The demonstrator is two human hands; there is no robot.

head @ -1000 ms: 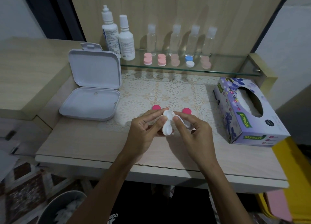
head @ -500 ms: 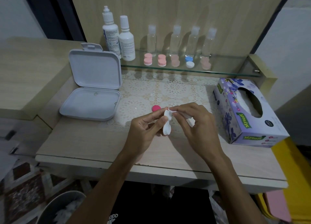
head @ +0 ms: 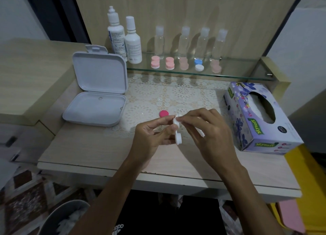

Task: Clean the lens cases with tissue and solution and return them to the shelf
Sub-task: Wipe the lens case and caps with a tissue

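1. On the desk (head: 98, 146) a lace mat (head: 176, 95) lies under the work, with an open white box (head: 95, 100) to the left and a tissue box (head: 259, 118) to the right, near the right hand.
2. Above the back edge, a glass shelf (head: 238, 74) carries two solution bottles (head: 124, 40), four clear bottles (head: 185, 42) and a row of capped lens cases (head: 183, 65); it lies well beyond the hands, with nothing between.
3. Over the near part of the desk, the left hand (head: 150, 139) pinches a white lens case (head: 177, 130) between thumb and fingers, its long axis running up and down, on edge.
4. Touching the case's upper cup, the right hand (head: 210, 128) has its fingers curled round a small wad of tissue (head: 178, 119), apparently wiping there.
5. Just behind the left hand lies a pink cap (head: 164, 113); a second cap is not visible.
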